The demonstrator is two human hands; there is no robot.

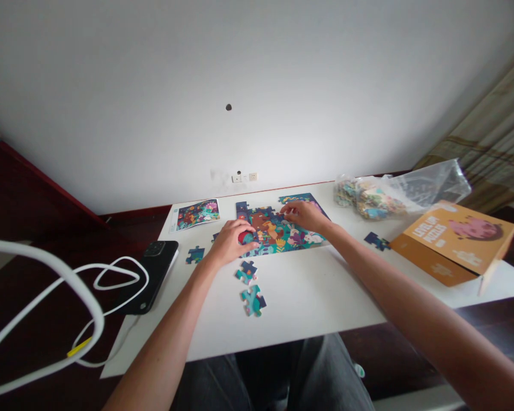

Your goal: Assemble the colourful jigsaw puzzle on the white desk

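Observation:
A partly joined jigsaw puzzle [278, 233] with animals and plants lies on the white table, its upper edge uneven. Over its left edge rests my left hand [232, 240], thumb and fingers apart, touching the pieces around a red round shape. My right hand [303, 214] reaches to the upper middle of the puzzle, fingers bent and pinched on a dark puzzle piece that they mostly hide. Loose puzzle pieces lie nearby: a blue-green one [196, 255] left of my left hand, a dark one [247, 272] and a teal one [253, 301] in front.
A picture sheet [197, 215] lies at the back left, a black phone [154, 274] with a white cable [124, 279] at the left edge. Clear bags of pieces [379, 197], an orange puzzle box [458, 237] and dark loose pieces [377, 241] are at right. Behind stands a wall.

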